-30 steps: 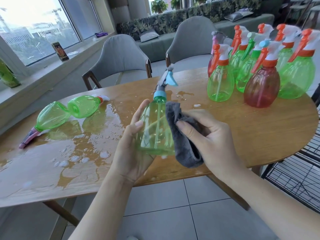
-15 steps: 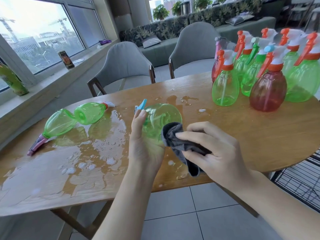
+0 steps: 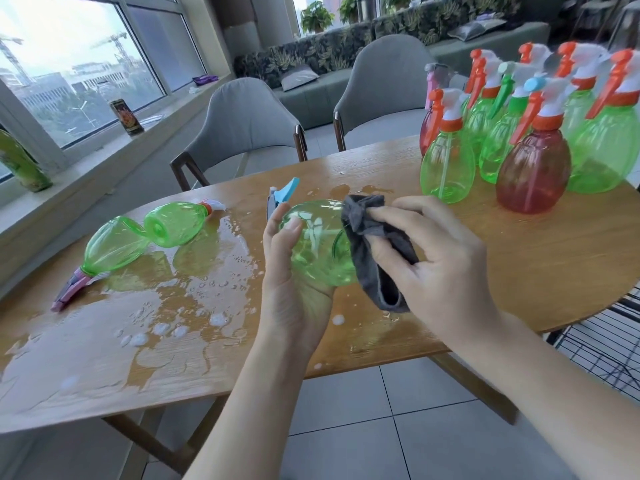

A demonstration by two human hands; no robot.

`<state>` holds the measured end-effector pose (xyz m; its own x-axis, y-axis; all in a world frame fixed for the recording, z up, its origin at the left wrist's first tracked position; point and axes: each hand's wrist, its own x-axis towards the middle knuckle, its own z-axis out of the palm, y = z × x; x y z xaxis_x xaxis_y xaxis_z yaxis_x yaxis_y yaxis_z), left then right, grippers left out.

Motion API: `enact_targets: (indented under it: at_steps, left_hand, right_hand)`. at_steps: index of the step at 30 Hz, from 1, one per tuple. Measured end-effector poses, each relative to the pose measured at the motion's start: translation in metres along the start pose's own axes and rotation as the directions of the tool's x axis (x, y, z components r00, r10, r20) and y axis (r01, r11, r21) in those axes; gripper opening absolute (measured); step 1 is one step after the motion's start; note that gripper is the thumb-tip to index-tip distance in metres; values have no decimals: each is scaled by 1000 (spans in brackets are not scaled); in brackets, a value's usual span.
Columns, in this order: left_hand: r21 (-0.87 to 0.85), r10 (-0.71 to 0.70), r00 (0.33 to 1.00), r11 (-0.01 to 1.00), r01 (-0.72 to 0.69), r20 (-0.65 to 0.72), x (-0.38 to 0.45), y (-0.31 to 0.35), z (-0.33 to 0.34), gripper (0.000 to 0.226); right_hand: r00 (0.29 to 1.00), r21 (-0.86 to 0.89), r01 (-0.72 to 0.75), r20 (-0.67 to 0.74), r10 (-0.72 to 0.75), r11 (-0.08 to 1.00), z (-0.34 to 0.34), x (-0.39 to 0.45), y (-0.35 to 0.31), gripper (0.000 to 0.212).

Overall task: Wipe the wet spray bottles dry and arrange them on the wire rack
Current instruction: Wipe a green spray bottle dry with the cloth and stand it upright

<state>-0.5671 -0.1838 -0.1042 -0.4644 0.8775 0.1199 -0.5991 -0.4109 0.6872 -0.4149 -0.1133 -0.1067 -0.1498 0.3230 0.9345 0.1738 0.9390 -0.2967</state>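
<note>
Head view: left hand (image 3: 294, 292) is gripping a green spray bottle (image 3: 318, 244), tipped base-toward-camera above the wet tabletop (image 3: 519, 265). Right hand (image 3: 440, 258) is pinching a grey cloth (image 3: 374, 247) against the bottle's base. Wire rack (image 3: 602, 344) is sitting lower right.

Held bottle (image 3: 313, 247): clear green, blue trigger (image 3: 284, 190). Cloth (image 3: 372, 251): dark grey. Two bottles laid flat: green, one (image 3: 114, 244) capped pink, one (image 3: 175, 223) capped orange and white. Standing group: green bottles (image 3: 446, 168) topped orange and white; one red bottle (image 3: 533, 171). Desk (image 3: 519, 244): wood-grained light brown. Chairs (image 3: 242, 119): grey. Sofa back (image 3: 346, 46): leaf-patterned in dark green. Floor (image 3: 381, 427): grey tiles. Wire rack (image 3: 602, 344): black.
</note>
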Motion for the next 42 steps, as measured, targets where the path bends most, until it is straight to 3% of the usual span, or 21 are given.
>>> enact_targets:
  at_steps: [3,8,10,12,16,21,25,27,31,34,36,42]
  left_hand:
    - [9,27,999,1000,-26,-23,2,1,-1,52]
    - [-11,16,993,1000,-18,-118,6,6,2,96]
    - [-7,-12,990,1000,11,-144,3,3,4,86]
    - [13,-14,990,1000,16,-140,-1,-3,7,59]
    - [-8,0,998,1000,-1,-61,-6,-6,8,44]
    - [80,-13,999,997,16,-45,-4,-9,3,47]
    - [90,-19,997,996,26,-75,-2,-5,3,51]
    - [181,-12,996,983,29,-94,-2,-1,4,58]
    - [499,17,999,867,-1,-28,0,5,-3,76]
    - [755,19,990,645,-121,142,-3,8,-8,75]
    - [823,24,979,537,-185,204,-6,7,-8,74]
    - [887,-6,944,344,-308,330,-13,7,-2,71]
  right_hand:
    - [991,2,-126,45,126,992,-1,-9,4,21]
    - [967,85,-189,192,170,978,2,-25,-6,19]
    - [963,119,-167,231,136,979,3,-27,-12,18]
    - [971,133,-125,219,93,983,4,-23,-17,18]
    - [987,118,-118,125,103,986,-2,-7,-8,17]
    - [992,44,-111,63,108,993,-1,-3,8,15]
    - [974,-15,-228,-9,228,973,-7,3,29,14]
    - [959,-31,-282,-20,282,959,-14,7,38,15]
    - [937,15,-348,-34,349,937,-24,17,45,15]
    - [926,61,-373,-30,375,926,-27,26,45,16]
    - [923,80,-380,-27,383,922,-29,32,44,17]
    - [959,37,-283,-10,284,958,-30,41,44,20]
